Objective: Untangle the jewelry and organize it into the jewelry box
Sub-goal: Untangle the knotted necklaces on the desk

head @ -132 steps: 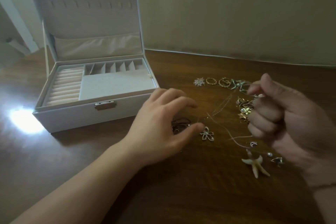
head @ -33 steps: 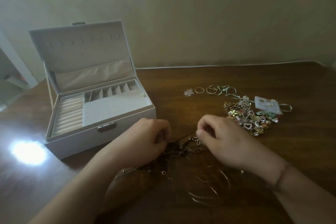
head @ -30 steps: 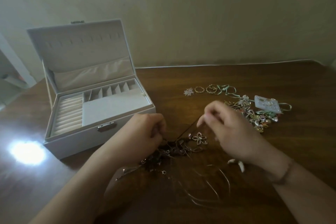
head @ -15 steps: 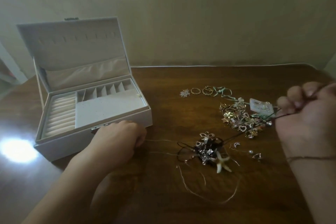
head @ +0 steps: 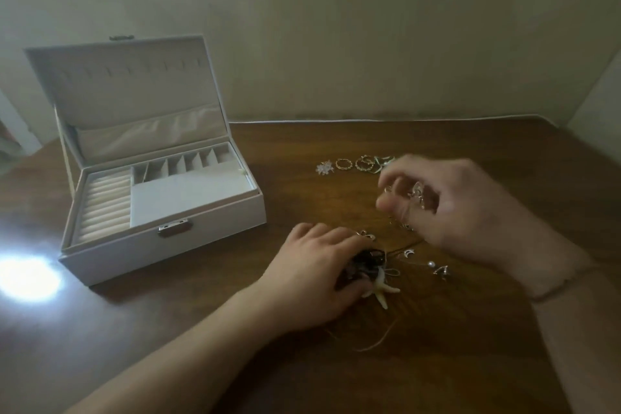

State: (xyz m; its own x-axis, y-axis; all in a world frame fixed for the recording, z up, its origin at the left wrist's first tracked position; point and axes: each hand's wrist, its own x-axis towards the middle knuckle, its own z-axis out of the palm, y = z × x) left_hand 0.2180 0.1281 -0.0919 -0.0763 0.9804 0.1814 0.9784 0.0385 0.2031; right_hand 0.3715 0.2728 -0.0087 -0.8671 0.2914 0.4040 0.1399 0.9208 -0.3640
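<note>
A person sits at a dark wooden table (head: 201,329) sorting jewelry. Half a second earlier the right hand was raised far to the right, pulling a dark cord taut away from the knot, while the left hand rested in a fist near the front of the jewelry box. Now both hands have come back together. The left hand (head: 312,279) lies over the tangle of dark cord and chains (head: 364,265), its fingers curled onto it and pinning it to the table, with a pale starfish pendant (head: 381,292) sticking out just beside the fingertips. The right hand (head: 450,208) hovers above the heap of loose pieces; it is blurred with motion, its fingers bent around something small and shiny, though whether it truly pinches it I cannot tell.

This suggests the long pull did not free the cord, and the person is regripping to work the knot at closer range. Nothing is untangled yet.

The white jewelry box (head: 161,239) stands open at the left, well apart from the tangle, its compartments holding nothing visible. A row of gold rings (head: 354,163) lies behind the hands.

No brand, label or writing can be read anywhere.
</note>
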